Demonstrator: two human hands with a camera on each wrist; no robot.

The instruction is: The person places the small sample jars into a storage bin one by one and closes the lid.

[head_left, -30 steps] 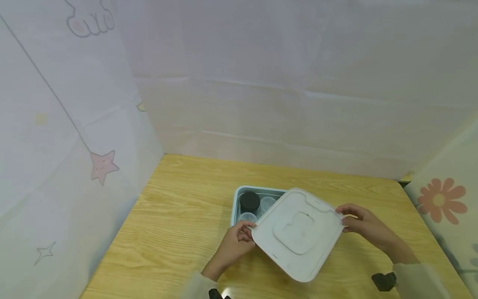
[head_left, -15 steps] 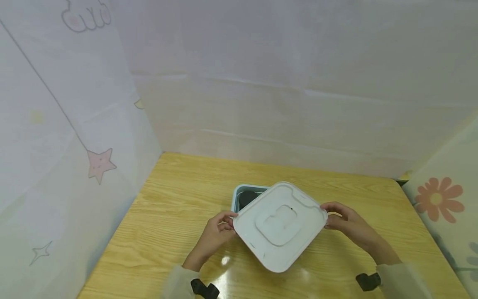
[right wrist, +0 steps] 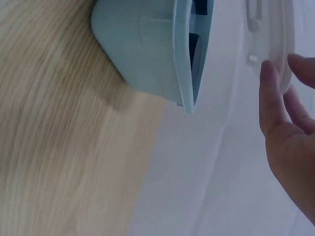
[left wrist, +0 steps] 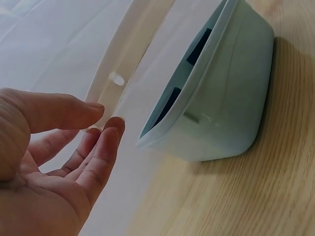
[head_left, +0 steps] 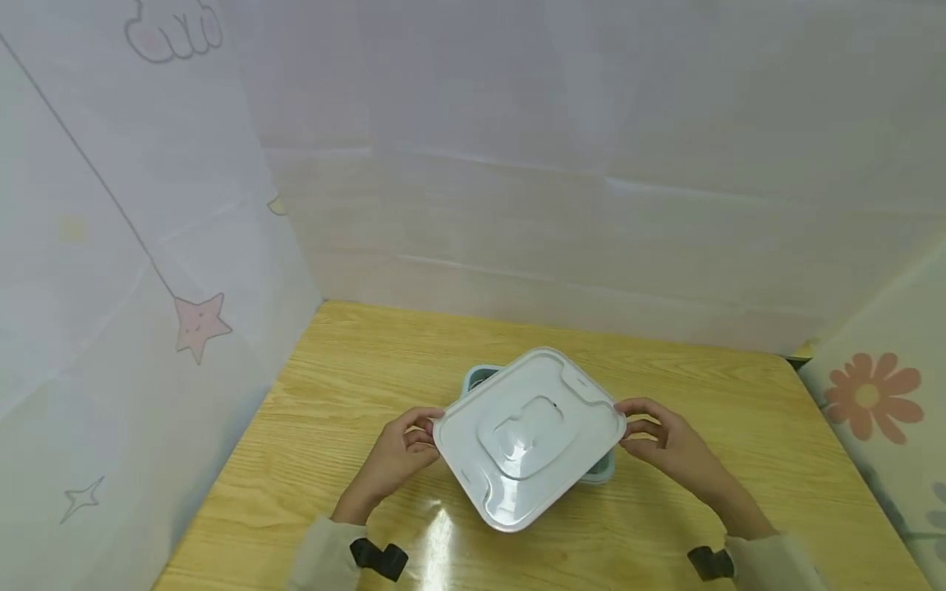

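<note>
A white plastic lid (head_left: pixel 473 435) is held up over a light blue plastic box (left wrist: pixel 224 98), turned askew to it. My left hand (head_left: pixel 402 451) pinches the lid's left corner between thumb and fingers. At the opposite corner my right hand (head_left: pixel 661 439) grips the lid's edge the same way. Both wrist views show a gap between lid and box rim. Dark objects (left wrist: pixel 167 105) show inside the box in the left wrist view; the lid hides most of the contents in the head view.
The box stands on a wood-grain table (head_left: pixel 355 361). Pale printed sheets (head_left: pixel 517 205) rise behind it and at both sides. Each wrist carries a black band (head_left: pixel 378 560).
Both hands have carried the lid leftward, from beside the box's right part to over it. The black-lidded jar and clear cups seen earlier in the box are now covered.
</note>
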